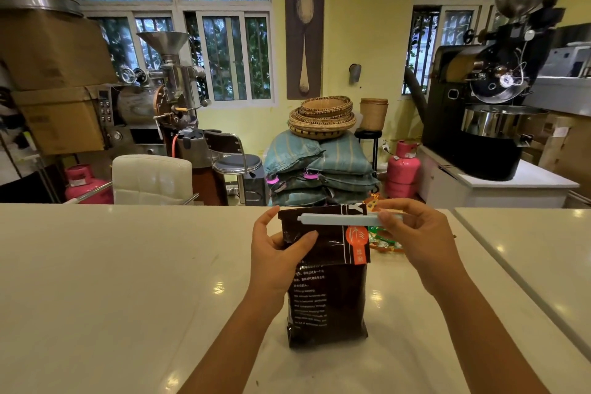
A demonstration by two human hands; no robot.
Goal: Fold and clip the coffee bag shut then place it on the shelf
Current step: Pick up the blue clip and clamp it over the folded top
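Both of my hands are busy with the coffee bag (326, 291), which is standing up on the white counter (96, 281) right in front of me. My left hand (278, 253) is gripping the folded top of the bag, thumb pressing on the flap. My right hand (415, 233) is pinching one end of the pale blue bag clip (339, 219), which is lying across the top of the fold. I cannot tell if the clip is snapped shut.

To do this well, I think I should be keeping the fold flat and tight with my left thumb, sliding the clip all the way across, then squeezing it until it is closing along its whole length. If the fold is slipping, the clip may be catching only part of it.

Some bright wrappers (382, 241) are lying just behind the bag. Past the counter, a white chair (152, 177), a pile of blue-green sacks (319, 166) with woven baskets (321, 118) on top, pink gas tanks (402, 169) and big coffee roasters (489, 96) are filling the room. I am not seeing a shelf.
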